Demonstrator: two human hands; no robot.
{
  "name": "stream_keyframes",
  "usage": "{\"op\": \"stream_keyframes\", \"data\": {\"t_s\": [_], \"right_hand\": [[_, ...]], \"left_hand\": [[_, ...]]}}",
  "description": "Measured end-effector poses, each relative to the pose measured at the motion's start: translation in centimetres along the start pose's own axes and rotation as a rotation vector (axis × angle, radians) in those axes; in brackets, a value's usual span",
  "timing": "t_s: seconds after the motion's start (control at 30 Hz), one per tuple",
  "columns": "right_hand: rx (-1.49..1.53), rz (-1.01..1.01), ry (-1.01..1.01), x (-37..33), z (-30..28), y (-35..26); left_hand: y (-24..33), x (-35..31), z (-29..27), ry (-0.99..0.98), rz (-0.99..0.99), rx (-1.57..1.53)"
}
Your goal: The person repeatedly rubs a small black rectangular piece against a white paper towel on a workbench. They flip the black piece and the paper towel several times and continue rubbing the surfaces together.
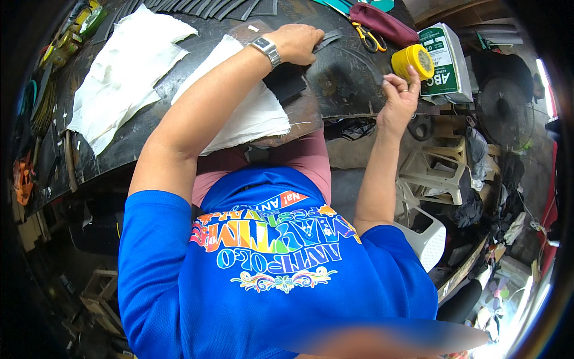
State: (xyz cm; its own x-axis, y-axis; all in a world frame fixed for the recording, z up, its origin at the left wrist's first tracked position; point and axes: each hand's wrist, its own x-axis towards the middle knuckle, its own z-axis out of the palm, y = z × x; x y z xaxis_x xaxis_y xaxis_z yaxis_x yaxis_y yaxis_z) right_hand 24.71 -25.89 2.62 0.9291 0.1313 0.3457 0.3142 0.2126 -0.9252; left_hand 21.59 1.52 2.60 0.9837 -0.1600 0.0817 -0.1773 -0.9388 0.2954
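Note:
My left hand [299,43], with a metal watch at its wrist, is at the far middle of the dark worktable. Its fingers are closed over the end of a narrow dark strip [329,39]. My right hand [400,102] is raised at the table's right edge, thumb and forefinger pinched together, another finger pointing up. Whatever they pinch is too thin to make out. Just behind that hand is a yellow jar [412,61]. A black square piece [286,82] lies below my left hand, beside white cloth [248,116] partly covered by my left forearm.
More white cloth [128,72] spreads over the table's left. Dark strips [221,8] fan along the far edge. Scissors [369,38] with orange-and-black handles lie by a maroon pouch [382,24]. A green-and-white can [445,63] stands at right, near a fan [505,110] and plastic stools [433,173].

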Motion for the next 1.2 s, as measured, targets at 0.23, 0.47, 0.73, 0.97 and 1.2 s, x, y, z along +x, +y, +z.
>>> {"op": "stream_keyframes", "data": {"t_s": [0.23, 0.47, 0.73, 0.97, 1.2], "right_hand": [[0.664, 0.277, -0.022, -0.7, -1.8, -3.1], [0.630, 0.432, -0.266, -5.5, 2.8, -2.0], [0.451, 0.168, -0.578, -4.3, 5.5, -5.3], [-0.023, 0.068, -0.743, -5.3, 10.3, -5.9], [0.034, 0.153, -0.726, -3.0, 13.7, -4.4]], "left_hand": [[-0.2, -1.8, -0.4, 0.315, 0.074, 0.228], [6.6, -6.5, -2.6, 0.244, 0.054, -1.068], [7.8, -16.0, -1.5, 0.311, -0.178, -1.215], [6.2, -19.0, -2.0, 0.312, -0.255, -1.065], [-1.5, -21.3, -2.9, 0.697, -0.177, -0.027]]}}
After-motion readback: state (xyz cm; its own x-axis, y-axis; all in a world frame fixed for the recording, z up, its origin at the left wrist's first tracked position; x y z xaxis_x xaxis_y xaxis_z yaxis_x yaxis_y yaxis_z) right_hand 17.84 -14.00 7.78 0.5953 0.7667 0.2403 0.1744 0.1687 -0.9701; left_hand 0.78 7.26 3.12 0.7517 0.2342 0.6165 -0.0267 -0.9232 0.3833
